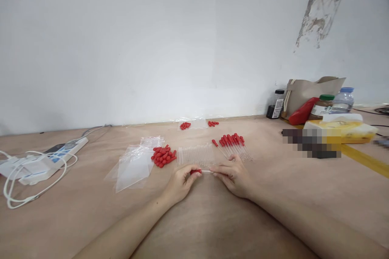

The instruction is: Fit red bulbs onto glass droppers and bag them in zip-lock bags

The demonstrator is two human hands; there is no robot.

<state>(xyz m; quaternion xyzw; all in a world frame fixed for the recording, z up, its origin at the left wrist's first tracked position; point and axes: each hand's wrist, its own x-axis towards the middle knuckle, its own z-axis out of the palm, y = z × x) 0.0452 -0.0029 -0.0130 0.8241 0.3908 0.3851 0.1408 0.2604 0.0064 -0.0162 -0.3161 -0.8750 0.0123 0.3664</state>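
Left grip pinches red bulb; right grip, tube.

Pale wall filling the upper half, peeling patch at upper right; brown worktop across the lower half.

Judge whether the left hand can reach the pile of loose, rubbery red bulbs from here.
Probably yes: the bulb pile lies just past the left hand, with nothing visible between, though that hand pinches another red bulb beside a slim clear tube.
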